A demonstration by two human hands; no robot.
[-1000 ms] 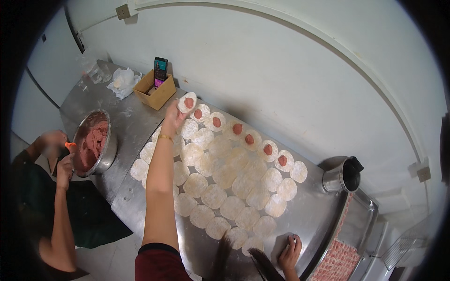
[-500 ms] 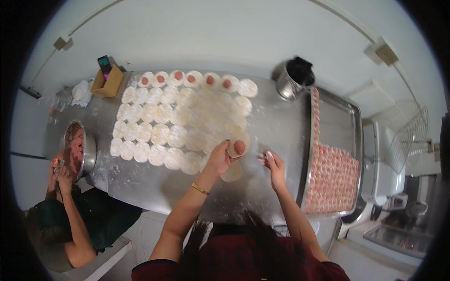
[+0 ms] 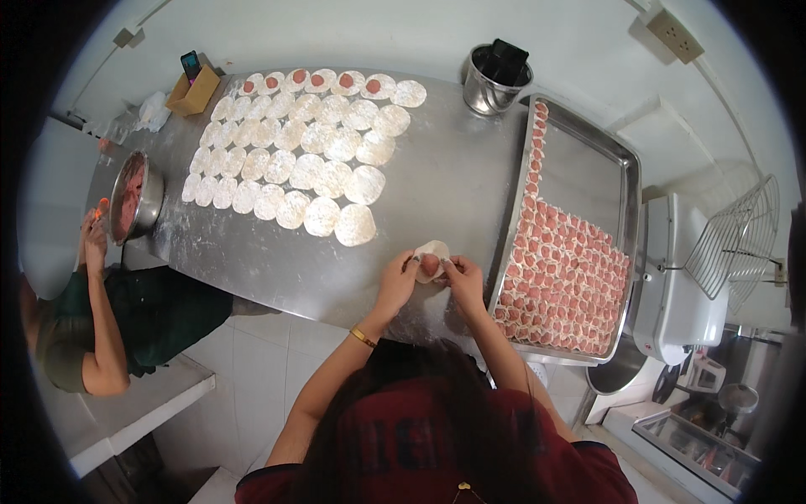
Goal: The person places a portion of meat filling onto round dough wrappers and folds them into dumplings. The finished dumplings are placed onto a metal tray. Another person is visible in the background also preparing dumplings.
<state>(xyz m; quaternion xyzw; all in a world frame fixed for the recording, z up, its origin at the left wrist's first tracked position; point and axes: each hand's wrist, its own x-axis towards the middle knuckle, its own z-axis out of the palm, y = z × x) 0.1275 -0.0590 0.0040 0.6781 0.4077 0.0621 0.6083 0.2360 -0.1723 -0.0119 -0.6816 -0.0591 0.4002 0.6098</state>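
Note:
Over the near part of the steel table, a round floured dumpling wrapper (image 3: 434,250) with a ball of pink minced meat (image 3: 430,266) on it is held between my hands. My left hand (image 3: 397,284) pinches its left edge, and my right hand (image 3: 465,283) grips the right edge. To the left, rows of flat dough rounds (image 3: 304,170) lie spread on the table; several in the farthest row carry dabs of meat. Right of my hands stands a large metal tray (image 3: 509,260) with many filled dumplings (image 3: 567,273) packed close together.
A steel pot (image 3: 485,94) with a dark thing in it stands at the back. At the left, a co-worker's hands (image 3: 94,235) are beside a steel bowl (image 3: 151,199) of minced meat. A cardboard box (image 3: 191,94) holds a phone. A wire rack (image 3: 735,239) is beyond the tray.
My left hand has brought the filled wrapper nearer to me, away from the dough rounds. My right hand, apart from it before, has come in and taken its right edge. The view has shifted.

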